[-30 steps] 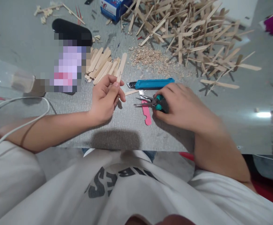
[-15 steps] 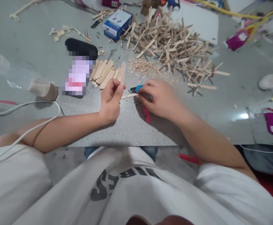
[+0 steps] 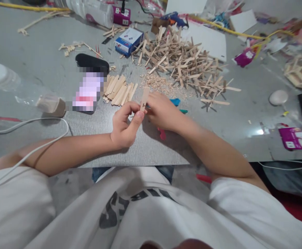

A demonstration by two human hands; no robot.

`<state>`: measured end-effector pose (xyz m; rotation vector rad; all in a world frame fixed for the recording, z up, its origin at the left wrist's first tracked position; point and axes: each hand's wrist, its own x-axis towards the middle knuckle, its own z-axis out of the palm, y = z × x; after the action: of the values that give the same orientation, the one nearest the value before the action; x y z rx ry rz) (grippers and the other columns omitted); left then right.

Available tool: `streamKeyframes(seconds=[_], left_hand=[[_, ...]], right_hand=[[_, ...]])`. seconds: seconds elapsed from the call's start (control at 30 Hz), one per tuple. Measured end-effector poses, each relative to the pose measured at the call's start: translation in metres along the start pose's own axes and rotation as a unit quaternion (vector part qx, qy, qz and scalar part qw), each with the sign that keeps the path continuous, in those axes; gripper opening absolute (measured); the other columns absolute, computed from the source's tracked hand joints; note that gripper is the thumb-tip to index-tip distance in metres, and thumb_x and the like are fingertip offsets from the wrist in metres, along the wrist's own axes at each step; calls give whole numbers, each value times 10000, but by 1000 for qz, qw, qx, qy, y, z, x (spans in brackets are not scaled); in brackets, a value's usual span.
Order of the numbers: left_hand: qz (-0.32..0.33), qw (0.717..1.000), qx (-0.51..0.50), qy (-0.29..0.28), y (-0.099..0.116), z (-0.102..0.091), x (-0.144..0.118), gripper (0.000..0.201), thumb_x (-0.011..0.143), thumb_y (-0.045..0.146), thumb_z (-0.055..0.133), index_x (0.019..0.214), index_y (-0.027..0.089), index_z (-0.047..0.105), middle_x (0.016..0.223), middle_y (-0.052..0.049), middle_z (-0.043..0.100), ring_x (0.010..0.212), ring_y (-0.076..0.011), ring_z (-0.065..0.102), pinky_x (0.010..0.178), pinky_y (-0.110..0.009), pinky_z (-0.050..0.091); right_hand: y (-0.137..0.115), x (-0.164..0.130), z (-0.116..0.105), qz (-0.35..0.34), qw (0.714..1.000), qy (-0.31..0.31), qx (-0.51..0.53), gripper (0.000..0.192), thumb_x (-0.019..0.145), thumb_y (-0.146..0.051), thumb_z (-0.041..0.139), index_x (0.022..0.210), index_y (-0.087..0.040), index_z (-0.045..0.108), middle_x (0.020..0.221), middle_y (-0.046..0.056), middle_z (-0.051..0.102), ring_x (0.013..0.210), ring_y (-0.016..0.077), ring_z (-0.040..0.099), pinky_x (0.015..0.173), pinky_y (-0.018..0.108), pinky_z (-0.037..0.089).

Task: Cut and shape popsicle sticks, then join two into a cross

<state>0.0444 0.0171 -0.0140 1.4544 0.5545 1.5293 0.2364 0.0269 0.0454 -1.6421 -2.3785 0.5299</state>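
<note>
Between thumb and fingers, my left hand (image 3: 127,124) pinches a wooden craft stick (image 3: 145,94), held upright with a small dark slit near its middle. My right hand (image 3: 162,110) is closed against the same stick from the right. Its fingertips are partly hidden, so a second stick in them cannot be made out. Just beyond the right hand lie a blue cutter handle (image 3: 175,101) and a green piece (image 3: 183,111). A red curved piece (image 3: 161,133) rests on the table below that hand. Loose craft sticks (image 3: 120,90) lie in a row behind my left hand.
A large heap of crossed sticks (image 3: 182,58) covers the back middle, with wood shavings (image 3: 157,83) before it. To the left are a phone (image 3: 87,91), a black case (image 3: 92,63), a plastic bottle (image 3: 24,86) and a white cable (image 3: 67,128). A blue box (image 3: 129,41) stands behind.
My right hand has moved left from the cutter to meet the stick in my left hand. The flat stick it was pinching no longer shows on the table. The view has shifted slightly.
</note>
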Motion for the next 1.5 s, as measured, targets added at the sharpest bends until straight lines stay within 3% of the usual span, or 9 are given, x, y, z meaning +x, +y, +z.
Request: streamKeyframes(seconds=[0.07,0.17,0.3,0.53,0.83,1.0,1.17,1.37,1.5], left_hand=[[-52,998,12,-22,8,0,0,425,1125,610,769,912,243,764,784,-8,729,713,-159,624,732,-333,531],[-142,989,1,-27,12,2,3,532,1048,716,817,827,239,733,649,18,645,572,-135,511,599,-302,475],[-207,978,-18,-26,7,4,8,589,957,766,898,782,238,705,617,22,642,533,-114,489,529,-262,427],[-314,944,-63,-74,9,4,9,595,944,760,943,816,228,708,637,17,678,494,-86,496,464,-219,404],[-346,923,-105,-129,13,5,12,548,954,701,966,830,215,746,621,9,674,501,-82,529,483,-198,433],[-364,911,-113,-156,12,2,12,549,966,705,950,839,214,738,580,26,643,459,-80,503,449,-198,425],[-396,890,-132,-184,11,1,15,560,884,700,1025,874,210,754,653,23,703,503,-91,598,490,-201,544],[-390,886,-141,-206,13,4,18,540,865,650,1063,860,201,764,692,22,713,527,-84,619,514,-206,550],[-394,884,-129,-216,12,4,19,563,886,702,1027,866,210,754,617,24,682,471,-81,536,454,-214,437]], right_hand=[[9,-13,-7,34,988,59,136,35,1054,-274,687,1026,-282,669,1015,50,772,939,260,674,886,423,517],[19,-32,-5,44,937,109,328,286,999,-544,863,1048,-293,735,959,15,763,836,219,659,806,397,566],[22,-49,14,31,896,119,427,335,969,-586,937,1016,-279,812,899,13,783,734,195,656,696,375,568],[22,-62,18,49,878,161,448,284,1030,-562,920,973,-305,813,762,-15,724,594,180,583,564,373,489],[21,-69,18,48,880,150,449,218,1078,-566,842,994,-367,812,837,-1,739,689,221,603,615,444,502],[19,-66,13,45,898,155,410,208,1058,-522,858,931,-365,807,848,7,771,719,229,633,640,449,507],[16,-68,9,31,914,158,373,210,1042,-484,869,906,-328,835,844,11,800,717,216,665,677,430,512],[11,-69,11,48,891,142,429,241,1018,-493,921,889,-312,827,833,10,801,668,197,643,640,409,542],[10,-66,13,48,877,142,457,219,991,-476,943,943,-295,830,852,-8,819,666,173,649,659,373,583]])
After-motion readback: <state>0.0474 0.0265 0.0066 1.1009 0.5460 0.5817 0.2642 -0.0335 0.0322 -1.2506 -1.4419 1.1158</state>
